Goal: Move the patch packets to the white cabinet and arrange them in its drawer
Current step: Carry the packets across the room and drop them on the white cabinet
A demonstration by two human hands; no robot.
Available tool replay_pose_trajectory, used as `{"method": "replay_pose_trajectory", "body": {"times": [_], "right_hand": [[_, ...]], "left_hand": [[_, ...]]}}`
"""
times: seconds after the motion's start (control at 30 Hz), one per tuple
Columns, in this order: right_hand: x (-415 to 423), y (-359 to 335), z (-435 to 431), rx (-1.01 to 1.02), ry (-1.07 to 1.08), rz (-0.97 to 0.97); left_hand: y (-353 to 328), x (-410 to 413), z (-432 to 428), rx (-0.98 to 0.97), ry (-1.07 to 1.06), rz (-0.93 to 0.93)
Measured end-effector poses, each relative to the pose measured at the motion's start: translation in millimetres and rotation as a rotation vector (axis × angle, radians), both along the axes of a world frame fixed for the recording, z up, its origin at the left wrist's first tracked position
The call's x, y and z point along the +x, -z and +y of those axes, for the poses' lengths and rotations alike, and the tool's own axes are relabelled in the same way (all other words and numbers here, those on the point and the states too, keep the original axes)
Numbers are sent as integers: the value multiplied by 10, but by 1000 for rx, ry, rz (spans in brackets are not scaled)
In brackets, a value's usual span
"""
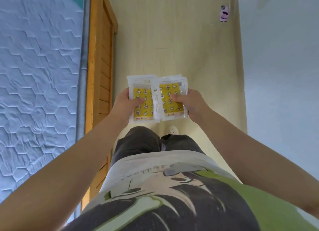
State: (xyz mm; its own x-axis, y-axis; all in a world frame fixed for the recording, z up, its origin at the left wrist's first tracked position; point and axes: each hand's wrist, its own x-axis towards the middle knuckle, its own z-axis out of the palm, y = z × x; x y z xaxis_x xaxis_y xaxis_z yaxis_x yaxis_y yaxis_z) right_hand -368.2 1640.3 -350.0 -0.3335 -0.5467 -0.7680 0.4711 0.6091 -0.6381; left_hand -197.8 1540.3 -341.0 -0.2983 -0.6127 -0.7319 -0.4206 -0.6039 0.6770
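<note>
I hold a bundle of patch packets in front of my body, above the floor. They are clear white-edged sachets with yellow star-and-moon prints. The left packet is gripped by my left hand, thumb on its face. The right packet overlaps it and is gripped by my right hand, thumb on top. More packets seem stacked behind these two. The white cabinet and its drawer are not in view.
A bed with a pale blue quilted mattress and an orange wooden frame runs along the left. The pale wooden floor stretches ahead. A white wall stands on the right. A small purple object lies far ahead.
</note>
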Motion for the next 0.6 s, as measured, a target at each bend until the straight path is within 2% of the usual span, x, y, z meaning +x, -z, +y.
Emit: {"method": "replay_pose_trajectory", "body": {"times": [0.17,0.33,0.6], "right_hand": [[-519,45,-1161,16,-70,21],[-877,176,-2590,8,-112,67],[-1153,50,-4848,30,-227,105]], "left_hand": [[154,-383,-980,16,-115,-9],[371,-657,-2331,6,-168,9],[254,-987,-4481,-5,-190,42]]}}
